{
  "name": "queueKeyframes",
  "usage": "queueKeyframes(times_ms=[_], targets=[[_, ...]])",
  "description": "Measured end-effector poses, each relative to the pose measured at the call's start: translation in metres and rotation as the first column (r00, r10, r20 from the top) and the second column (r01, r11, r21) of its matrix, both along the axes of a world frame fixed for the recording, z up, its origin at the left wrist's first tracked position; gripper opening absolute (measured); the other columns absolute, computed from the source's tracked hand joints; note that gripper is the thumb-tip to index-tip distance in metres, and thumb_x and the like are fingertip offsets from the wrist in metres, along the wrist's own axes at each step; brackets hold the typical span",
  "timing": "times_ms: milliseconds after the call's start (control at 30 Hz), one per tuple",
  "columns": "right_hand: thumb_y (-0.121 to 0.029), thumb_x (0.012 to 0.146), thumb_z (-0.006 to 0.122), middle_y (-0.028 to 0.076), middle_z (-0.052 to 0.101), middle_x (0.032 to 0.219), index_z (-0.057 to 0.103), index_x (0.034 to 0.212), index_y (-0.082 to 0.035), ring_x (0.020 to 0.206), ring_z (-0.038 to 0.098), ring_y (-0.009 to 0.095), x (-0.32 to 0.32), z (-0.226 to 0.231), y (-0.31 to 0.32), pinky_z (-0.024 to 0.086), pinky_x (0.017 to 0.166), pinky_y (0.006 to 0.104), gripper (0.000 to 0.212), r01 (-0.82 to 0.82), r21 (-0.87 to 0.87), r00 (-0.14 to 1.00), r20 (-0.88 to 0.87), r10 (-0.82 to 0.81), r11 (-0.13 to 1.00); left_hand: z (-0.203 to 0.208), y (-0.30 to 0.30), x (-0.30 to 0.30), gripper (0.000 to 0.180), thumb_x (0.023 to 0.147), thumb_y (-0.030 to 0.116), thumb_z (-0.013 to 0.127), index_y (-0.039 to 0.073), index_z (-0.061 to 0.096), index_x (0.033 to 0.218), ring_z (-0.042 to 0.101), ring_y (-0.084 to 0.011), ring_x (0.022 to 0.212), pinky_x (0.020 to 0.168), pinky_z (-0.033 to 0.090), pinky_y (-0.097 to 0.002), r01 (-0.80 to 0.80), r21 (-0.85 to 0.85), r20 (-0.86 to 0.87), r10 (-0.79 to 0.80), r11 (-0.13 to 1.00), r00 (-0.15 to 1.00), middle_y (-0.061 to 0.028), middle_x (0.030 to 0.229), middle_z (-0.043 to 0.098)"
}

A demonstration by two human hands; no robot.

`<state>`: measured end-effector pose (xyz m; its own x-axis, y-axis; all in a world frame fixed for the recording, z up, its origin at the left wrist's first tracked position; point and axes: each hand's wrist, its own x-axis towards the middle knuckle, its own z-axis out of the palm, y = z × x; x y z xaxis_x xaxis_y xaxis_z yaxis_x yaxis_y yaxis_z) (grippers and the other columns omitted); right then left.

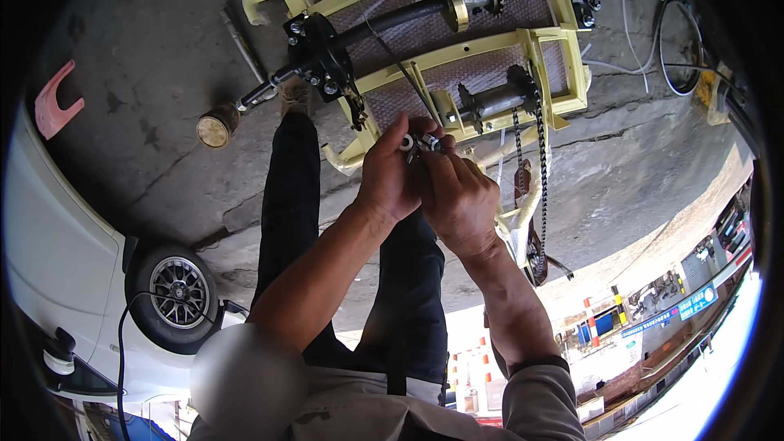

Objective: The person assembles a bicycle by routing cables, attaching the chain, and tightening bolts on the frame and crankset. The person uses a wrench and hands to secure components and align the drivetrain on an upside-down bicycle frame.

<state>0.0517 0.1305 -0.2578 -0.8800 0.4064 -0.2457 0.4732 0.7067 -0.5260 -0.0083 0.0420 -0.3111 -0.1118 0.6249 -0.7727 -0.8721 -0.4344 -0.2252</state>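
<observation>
In front of my body, my two hands meet beside a cream metal frame. My left hand is cupped, with its thumb up, around several small metal fasteners. Among them are a pale ring-shaped washer and a shiny nut or bolt. Against these pieces press the curled fingers of my right hand; its fingertips are partly hidden, so the exact piece they pinch is unclear. Just beyond my hands, a short sprocket shaft carries a chain that hangs down on the right.
A black axle with bearing mounts crosses the frame. A steel bar, a round tin and a pink forked piece lie on the concrete floor to the left. A white car's wheel stands at lower left; a wire coil lies far right.
</observation>
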Motion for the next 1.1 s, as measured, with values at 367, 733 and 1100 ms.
queueKeyframes(times_ms=[367, 733, 1100], targets=[[-0.021, 0.085, 0.059, 0.016, 0.068, 0.085, 0.067, 0.089, -0.004, 0.080, 0.067, 0.033, -0.062, -0.068, 0.126, 0.052, 0.072, 0.0427, 0.019, 0.035, -0.332, 0.938, 0.336, 0.084, 0.943, -0.027, -0.011, 0.006, 0.034, 0.096, 0.041, 0.055, 0.007, 0.061, 0.098, 0.052, -0.0108, 0.065, 0.056, 0.040, -0.0267, 0.252, -0.190, -0.190, -0.288, 0.949, 0.939, 0.0012, 0.073, 0.052], [-0.021, 0.082, 0.061, 0.013, 0.066, 0.081, 0.067, 0.087, 0.001, 0.077, 0.064, 0.024, -0.080, -0.136, 0.127, 0.049, 0.075, 0.0352, 0.024, -0.132, -0.667, 0.823, 0.339, 0.456, 0.733, -0.037, 0.013, 0.011, 0.031, 0.096, 0.029, 0.058, 0.001, 0.060, 0.111, 0.047, -0.0074, 0.058, 0.050, 0.038, -0.0235, 0.166, -0.486, -0.289, -0.337, 0.858, 0.896, 0.0009, 0.075, 0.050], [-0.020, 0.084, 0.060, 0.013, 0.068, 0.080, 0.068, 0.093, 0.001, 0.076, 0.064, 0.020, -0.075, -0.144, 0.128, 0.049, 0.073, 0.0335, 0.024, -0.097, -0.710, 0.764, 0.396, 0.509, 0.697, -0.036, 0.012, 0.000, 0.034, 0.097, 0.028, 0.057, 0.002, 0.057, 0.119, 0.046, -0.0074, 0.060, 0.051, 0.039, -0.0232, 0.208, -0.461, -0.291, -0.368, 0.863, 0.883, 0.0004, 0.081, 0.053]])
